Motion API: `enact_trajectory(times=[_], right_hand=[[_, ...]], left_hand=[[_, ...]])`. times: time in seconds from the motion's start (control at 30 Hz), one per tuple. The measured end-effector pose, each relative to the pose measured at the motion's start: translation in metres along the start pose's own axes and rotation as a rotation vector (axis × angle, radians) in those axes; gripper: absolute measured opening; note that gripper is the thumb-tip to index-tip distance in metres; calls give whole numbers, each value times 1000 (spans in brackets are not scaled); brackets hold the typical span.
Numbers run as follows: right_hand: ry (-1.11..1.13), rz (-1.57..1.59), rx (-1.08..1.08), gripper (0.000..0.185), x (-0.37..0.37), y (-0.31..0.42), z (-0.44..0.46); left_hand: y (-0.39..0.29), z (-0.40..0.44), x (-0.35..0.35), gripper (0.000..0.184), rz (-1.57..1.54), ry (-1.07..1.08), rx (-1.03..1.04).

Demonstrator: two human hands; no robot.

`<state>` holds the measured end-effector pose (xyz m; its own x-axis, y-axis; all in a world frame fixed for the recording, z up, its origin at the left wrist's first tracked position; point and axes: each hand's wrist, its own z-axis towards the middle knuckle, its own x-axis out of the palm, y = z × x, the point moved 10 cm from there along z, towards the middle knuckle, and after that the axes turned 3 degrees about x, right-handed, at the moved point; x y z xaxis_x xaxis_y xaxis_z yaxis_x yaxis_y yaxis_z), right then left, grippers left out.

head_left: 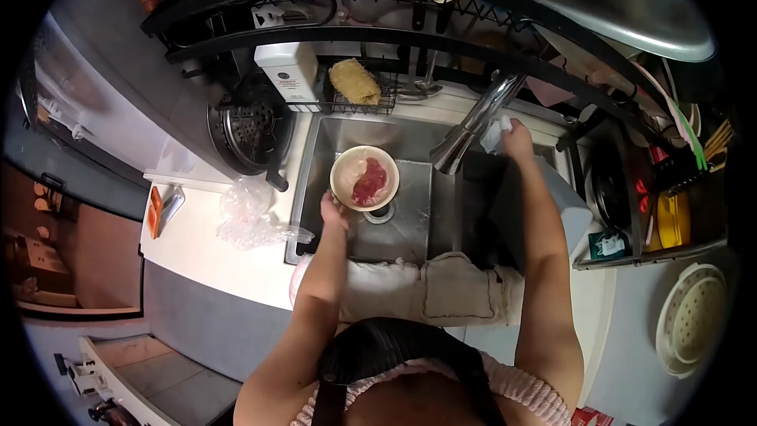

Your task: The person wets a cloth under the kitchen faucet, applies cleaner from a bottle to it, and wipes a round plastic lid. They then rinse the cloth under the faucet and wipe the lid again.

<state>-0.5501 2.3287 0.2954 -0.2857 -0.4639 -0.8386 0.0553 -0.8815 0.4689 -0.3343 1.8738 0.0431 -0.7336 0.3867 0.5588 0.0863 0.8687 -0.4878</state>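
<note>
My left hand (334, 213) grips the lower left rim of a light-coloured bowl (341, 188), holding it over the left part of the steel sink (410, 213). A piece of red meat (369, 181) lies in the bowl. Beyond the faucet (477, 122), to its right, my right hand (517, 140) is closed on a crumpled white piece (494, 135); whether that is cloth, paper or plastic I cannot tell. The sink drain (380, 215) shows just below the bowl.
A clear plastic bag (256, 213) lies on the left counter. Behind the sink stand a white carton (289, 75) and a loofah-like sponge (355, 82). A black dish rack (315, 34) arches overhead. Cloths (457, 288) hang over the front edge. A grey bin (564, 201) is under my right forearm.
</note>
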Motion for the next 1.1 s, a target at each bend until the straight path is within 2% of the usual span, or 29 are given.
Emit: enact_trajectory(times=[0.03,0.07,0.1,0.17,0.23,0.33,0.37,0.4,0.43,0.47,0.5,0.57,0.6,0.67,0.7,0.77,0.8,0.83,0.9,1.03,1.07,1.1], right_hand=[[3,26,-31,27,2,-4,2],[9,34,-30,27,0,-8,5],[25,48,-18,28,-1,-14,6],[29,83,31,28,-2,-37,8],[61,188,146,31,7,-63,5],[77,139,183,35,1,-22,-36],[37,-19,16,39,-3,18,-60],[93,38,33,40,13,41,-86],[-54,153,-201,36,10,83,-120],[156,370,-144,41,65,81,-137],[545,217,166,38,76,112,-168],[448,811,67,30,123,144,-198],[418,835,150,31,150,136,-204],[346,940,357,30,178,120,-218],[336,938,368,30,180,121,-226],[281,1153,550,29,189,110,-254],[207,959,505,30,206,95,-266],[214,1039,473,34,173,127,-274],[120,713,325,34,143,149,-266],[133,474,484,30,166,90,-239],[51,453,491,28,168,85,-244],[-33,432,497,27,166,83,-249]], left_hand=[[-12,-7,-4,44,50,-102,-15],[-25,4,-16,36,223,-124,52],[-29,7,-20,36,227,-132,54],[-41,10,-12,31,448,-41,102],[-47,-17,11,24,475,-23,175],[-31,-41,51,26,547,152,166],[-24,-54,65,23,648,160,192],[-4,-38,71,21,574,315,247],[17,-49,85,21,571,361,142],[26,-63,94,22,815,342,175],[52,-71,102,24,809,448,58],[91,-91,91,27,878,289,-223],[97,-94,88,27,882,294,-228],[127,-100,68,25,676,257,-469],[143,-94,58,25,612,241,-550],[154,-54,61,33,426,390,-356],[170,-14,39,33,408,357,-353],[172,-14,43,33,418,368,-366],[171,-35,60,33,431,336,-404],[168,-81,84,32,476,260,-478],[170,-62,76,32,542,270,-418],[176,-33,72,30,626,393,-328]])
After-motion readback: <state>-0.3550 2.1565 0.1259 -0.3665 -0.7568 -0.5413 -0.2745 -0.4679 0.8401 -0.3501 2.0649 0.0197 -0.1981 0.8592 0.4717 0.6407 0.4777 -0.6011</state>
